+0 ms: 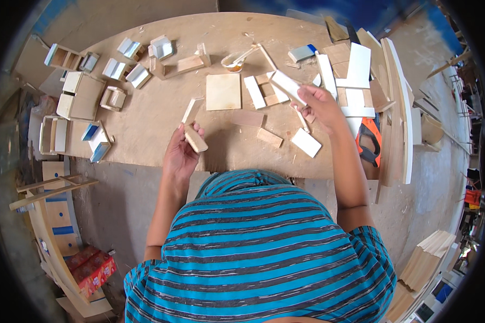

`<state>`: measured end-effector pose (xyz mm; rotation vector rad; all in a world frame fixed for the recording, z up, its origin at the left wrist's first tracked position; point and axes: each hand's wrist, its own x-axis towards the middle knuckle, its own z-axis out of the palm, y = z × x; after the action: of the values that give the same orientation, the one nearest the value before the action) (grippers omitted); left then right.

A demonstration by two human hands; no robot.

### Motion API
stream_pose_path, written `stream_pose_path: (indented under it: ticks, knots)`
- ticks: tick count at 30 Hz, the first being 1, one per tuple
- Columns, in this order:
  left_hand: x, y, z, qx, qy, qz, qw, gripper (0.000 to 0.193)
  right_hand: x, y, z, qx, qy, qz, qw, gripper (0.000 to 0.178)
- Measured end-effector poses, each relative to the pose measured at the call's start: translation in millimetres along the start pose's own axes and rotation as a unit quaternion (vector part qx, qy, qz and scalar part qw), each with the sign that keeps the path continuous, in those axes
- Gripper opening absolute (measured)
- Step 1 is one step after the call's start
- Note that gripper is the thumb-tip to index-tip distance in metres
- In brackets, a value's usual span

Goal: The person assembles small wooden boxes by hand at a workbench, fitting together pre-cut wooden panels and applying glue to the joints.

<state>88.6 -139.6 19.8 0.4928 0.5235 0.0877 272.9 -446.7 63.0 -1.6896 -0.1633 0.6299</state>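
Note:
Above the table's near edge, my left hand (182, 152) is closed on a small wooden piece (194, 138) made of two little boards meeting at an angle. Farther right, my right hand (322, 106) pinches a white rectangular wood block (287, 86) and holds it tilted over the table. Between the hands lie a square pale board (223, 92), a flat brown block (248, 118) and a small bare wood block (270, 138). A white block (306, 142) rests below my right hand. Beyond the square board stands a small bowl (234, 63) with a stick across it.
Several miniature wooden chairs (113, 98) and a small box-like table (82, 96) stand on the worktable (145, 145) at the left. On the right are an orange-handled saw (369, 142), white boards (359, 65) and long planks (399, 107). A blue-ended block (302, 53) lies toward the back.

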Motion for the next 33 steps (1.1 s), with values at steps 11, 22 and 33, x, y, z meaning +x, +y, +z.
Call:
stream_pose_path:
  ticks: [11, 22, 33]
  knots:
    - [21, 13, -15, 0.089, 0.015, 0.025, 0.996, 0.031, -26, 41, 124, -0.285, -0.218, -0.129, 0.924, 0.039]
    - [23, 27, -48, 0.168, 0.029, 0.043, 0.984, 0.028, -39, 34, 139, -0.315, -0.094, -0.133, 0.935, 0.063]
    - [23, 25, -26, 0.270, 0.033, 0.024, 0.962, 0.026, -20, 49, 157, -0.393, -0.038, -0.259, 0.882, 0.031]
